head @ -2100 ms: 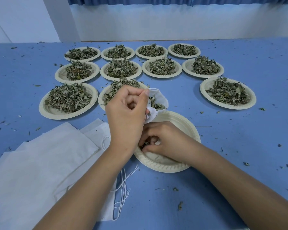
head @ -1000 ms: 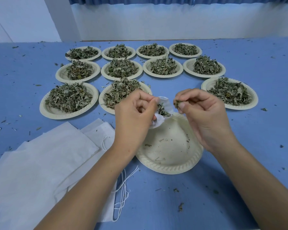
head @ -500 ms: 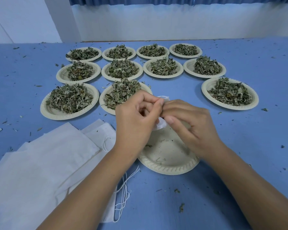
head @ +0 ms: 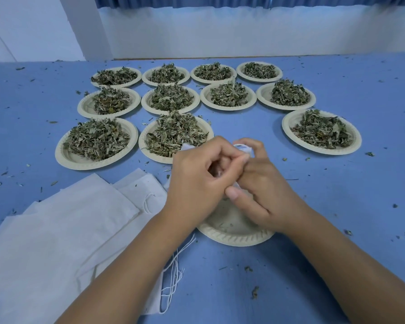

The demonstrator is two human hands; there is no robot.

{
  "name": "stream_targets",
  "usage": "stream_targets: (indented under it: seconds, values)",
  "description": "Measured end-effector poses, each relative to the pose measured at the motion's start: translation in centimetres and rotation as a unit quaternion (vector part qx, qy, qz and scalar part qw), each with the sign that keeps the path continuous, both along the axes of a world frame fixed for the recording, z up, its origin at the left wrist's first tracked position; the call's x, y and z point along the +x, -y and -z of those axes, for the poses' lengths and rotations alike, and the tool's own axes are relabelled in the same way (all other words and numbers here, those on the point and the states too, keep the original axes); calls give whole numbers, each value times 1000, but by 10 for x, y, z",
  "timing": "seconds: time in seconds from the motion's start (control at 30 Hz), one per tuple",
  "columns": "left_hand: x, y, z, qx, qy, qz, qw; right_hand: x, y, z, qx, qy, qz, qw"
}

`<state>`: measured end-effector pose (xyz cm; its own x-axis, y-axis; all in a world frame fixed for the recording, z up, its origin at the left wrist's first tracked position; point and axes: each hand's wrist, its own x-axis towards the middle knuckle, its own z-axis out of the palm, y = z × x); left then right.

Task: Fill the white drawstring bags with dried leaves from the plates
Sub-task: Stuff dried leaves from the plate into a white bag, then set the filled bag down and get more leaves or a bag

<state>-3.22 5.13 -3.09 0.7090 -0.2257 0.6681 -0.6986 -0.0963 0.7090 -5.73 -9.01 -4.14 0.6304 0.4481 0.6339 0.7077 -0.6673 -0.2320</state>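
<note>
white cloth of a small drawstring bag (head: 243,148) peeks out between both hands, held above the near, almost bare plate (head: 234,237). the left hand (head: 197,185) has its fingers curled, pinching the bag's top. the right hand (head: 264,195) is curled round the bag from the right, thumb pointing left. eleven heaped plates (head: 323,149) of dried leaves (head: 173,134) sit farther off on the blue table (head: 337,206). flat empty bags (head: 68,230) lie near left, their strings (head: 173,277) trailing beside the left forearm. leaf crumbs dot the table.
</note>
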Motion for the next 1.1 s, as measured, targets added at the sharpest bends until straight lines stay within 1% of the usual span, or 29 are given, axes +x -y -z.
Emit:
stream_targets:
  seconds: [0.07,0.13,0.17,0.23,0.27,0.33,0.4,0.47,0.53,0.6,0.7,0.73,0.8,0.83,0.87,0.9,0.93,1.0,1.03,1.07,1.1]
  values:
    - [2,-1,1,11,11,-7,1000,2,-1,2,-35,-10,-2,999]
    - [3,-2,0,13,26,-25,999,5,0,2,-39,9,20,999]
    - [3,-2,-1,10,39,-29,999,6,1,2,-20,26,29,999]
    - [5,-4,-3,-3,59,-27,998,8,5,0,49,62,38,996]
    - [8,-6,-5,-16,53,-30,998,9,10,-1,82,82,53,992]
    - [19,-13,-7,-47,-2,-71,996,11,19,-7,151,116,112,975]
    - [35,-22,-5,-55,-89,-158,982,13,27,-11,238,118,173,948]
    - [52,-33,0,-74,-190,-226,952,18,33,-12,313,84,215,921]
    - [67,-44,5,-83,-259,-273,923,26,40,-7,322,61,252,910]
    - [77,-53,10,-42,-287,-307,907,35,46,1,288,15,275,917]
    - [81,-56,13,45,-340,-312,886,47,50,12,213,-129,256,934]
    - [81,-55,13,74,-356,-315,876,48,51,15,181,-184,258,931]
    - [78,-53,13,114,-373,-320,863,49,54,19,127,-281,272,912]
    - [77,-52,12,125,-372,-323,861,47,54,20,114,-315,274,901]
    - [77,-52,12,134,-373,-324,859,45,54,21,99,-331,276,897]
    - [79,-53,12,141,-374,-328,856,43,54,20,90,-321,280,900]
    - [80,-53,13,143,-372,-332,855,41,53,18,94,-289,289,908]
    - [83,-55,13,133,-376,-330,856,34,56,12,137,-179,326,918]
    - [84,-56,12,125,-380,-325,857,30,59,9,160,-126,344,917]
    - [85,-57,12,114,-383,-318,860,28,61,6,179,-101,352,913]
    - [86,-58,13,102,-386,-311,862,27,62,5,190,-111,349,911]
